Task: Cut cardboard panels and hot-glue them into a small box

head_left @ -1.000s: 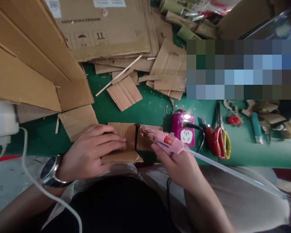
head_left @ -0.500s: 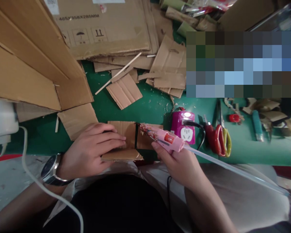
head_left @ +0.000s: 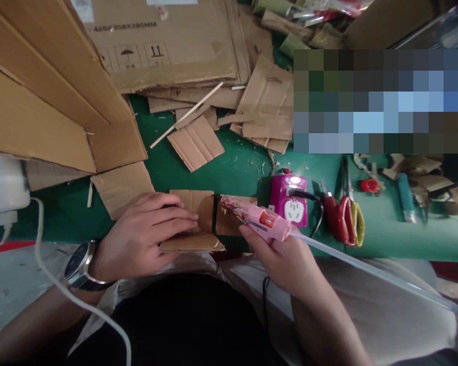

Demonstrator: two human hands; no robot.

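My right hand point(head_left: 286, 259) grips a pink hot glue gun point(head_left: 265, 218), with a long clear glue stick point(head_left: 351, 259) running out of its rear. The dark nozzle points left, at the right edge of a flat cardboard piece point(head_left: 204, 203). Along the near side of that piece a cardboard strip point(head_left: 193, 244) stands up. My left hand point(head_left: 141, 231) holds this cardboard, fingers over its inner side; the thumb is mostly hidden. Beyond a narrow gap, another cardboard piece point(head_left: 229, 223) lies partly under the gun.
A purple power socket point(head_left: 290, 201) with a black plug sits right of the gun, then red-and-yellow-handled scissors point(head_left: 345, 218) and a teal cutter point(head_left: 405, 198). Cardboard scraps point(head_left: 196, 142) and a large carton point(head_left: 168, 46) lie behind. A white cable point(head_left: 57, 284) crosses my left forearm.
Almost nothing differs. The glue gun's nozzle stays at the cardboard edge, and my left hand keeps its place.
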